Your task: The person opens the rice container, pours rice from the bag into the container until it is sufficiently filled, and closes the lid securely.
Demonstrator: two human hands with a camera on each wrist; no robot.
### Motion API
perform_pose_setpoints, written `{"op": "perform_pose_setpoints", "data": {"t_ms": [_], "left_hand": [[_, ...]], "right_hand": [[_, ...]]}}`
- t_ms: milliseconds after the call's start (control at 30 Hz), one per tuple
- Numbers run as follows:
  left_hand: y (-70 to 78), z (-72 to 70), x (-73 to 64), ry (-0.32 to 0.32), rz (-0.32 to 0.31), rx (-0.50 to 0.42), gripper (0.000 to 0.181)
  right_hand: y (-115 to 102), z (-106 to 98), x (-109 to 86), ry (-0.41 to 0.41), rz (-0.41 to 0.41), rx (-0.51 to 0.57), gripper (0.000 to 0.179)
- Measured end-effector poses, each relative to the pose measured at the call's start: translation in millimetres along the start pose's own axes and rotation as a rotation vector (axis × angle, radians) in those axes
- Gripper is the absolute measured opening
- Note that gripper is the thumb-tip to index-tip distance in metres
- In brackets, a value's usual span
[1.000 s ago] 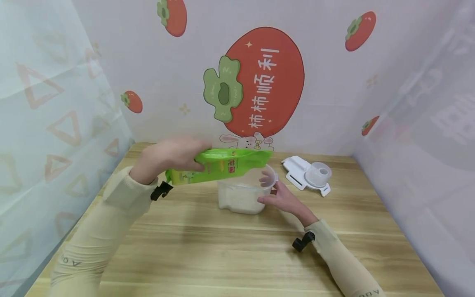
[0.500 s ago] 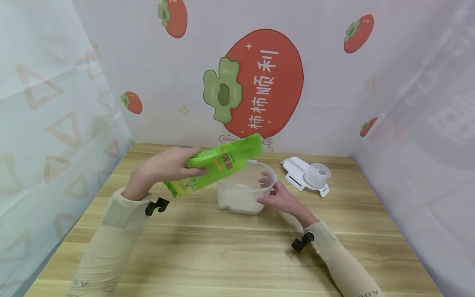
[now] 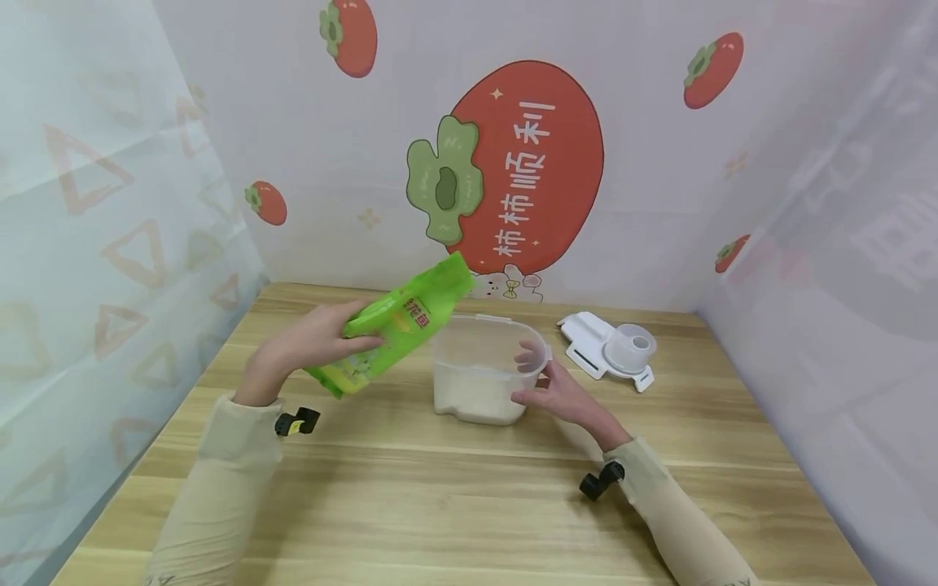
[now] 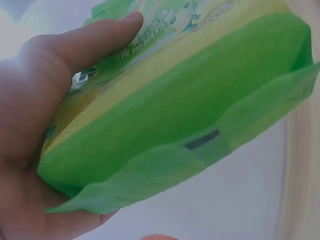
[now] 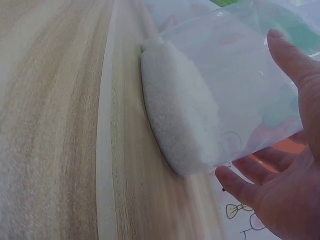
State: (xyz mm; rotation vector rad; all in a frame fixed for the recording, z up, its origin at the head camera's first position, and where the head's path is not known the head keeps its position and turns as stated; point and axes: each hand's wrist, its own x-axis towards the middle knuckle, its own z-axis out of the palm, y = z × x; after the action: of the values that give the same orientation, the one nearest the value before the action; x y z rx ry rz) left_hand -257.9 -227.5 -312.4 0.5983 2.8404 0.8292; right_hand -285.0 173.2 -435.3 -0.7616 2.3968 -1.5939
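Left hand [image 3: 315, 335] grips green bag [image 3: 414, 317], tilted, upper end raised, left of clear bin [image 3: 449, 352]. Right hand [image 3: 563, 396] clasps bin's right side. Advice: bag end high, bin braced, avoids spilling white grains [image 5: 175, 107].

The right hand [image 5: 292, 192] holds a clear container [image 5: 237, 70] — white grains [image 5: 175, 110] inside — on a wooden tabletop [image 5: 55, 120].

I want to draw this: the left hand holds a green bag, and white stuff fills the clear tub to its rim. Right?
Not that full: in the head view, white stuff fills only the lower part of the clear tub. The left hand holds a green bag.
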Motion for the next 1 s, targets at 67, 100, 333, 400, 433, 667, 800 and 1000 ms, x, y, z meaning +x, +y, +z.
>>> {"op": "perform_pose_setpoints", "data": {"t_ms": [67, 100, 333, 400, 433, 667, 800, 1000], "left_hand": [[-9.2, 1.4, -1.7, 0.000, -0.024, -0.004, 0.042], [-13.3, 1.7, -2.7, 0.000, -0.037, -0.007, 0.043], [-37.8, 6.4, -5.4, -0.001, -0.115, -0.074, 0.047], [-44.7, 10.8, -4.9, 0.003, -0.131, -0.095, 0.053], [-48.3, 13.5, -4.4, 0.004, -0.137, -0.101, 0.057], [-69.0, 31.0, -1.3, 0.023, -0.179, -0.169, 0.056], [-78.4, 36.1, -2.6, 0.020, -0.239, -0.220, 0.053], [-91.1, 41.9, -3.9, 0.000, -0.334, -0.223, 0.063]], "right_hand": [[-1, 0, -0.7, -0.007, 0.007, -0.006, 0.085], [-1, 1, -1.2, -0.008, 0.012, -0.006, 0.084], [0, -1, -4.9, 0.003, 0.022, -0.034, 0.082], [0, -2, -5.5, 0.000, 0.021, -0.038, 0.082], [0, -3, -5.6, -0.003, 0.021, -0.040, 0.082], [-3, -6, -5.6, -0.017, 0.031, -0.073, 0.083], [-7, -8, -5.5, -0.024, 0.047, -0.094, 0.082], [-13, -11, -4.9, -0.036, 0.048, -0.110, 0.080]]}}
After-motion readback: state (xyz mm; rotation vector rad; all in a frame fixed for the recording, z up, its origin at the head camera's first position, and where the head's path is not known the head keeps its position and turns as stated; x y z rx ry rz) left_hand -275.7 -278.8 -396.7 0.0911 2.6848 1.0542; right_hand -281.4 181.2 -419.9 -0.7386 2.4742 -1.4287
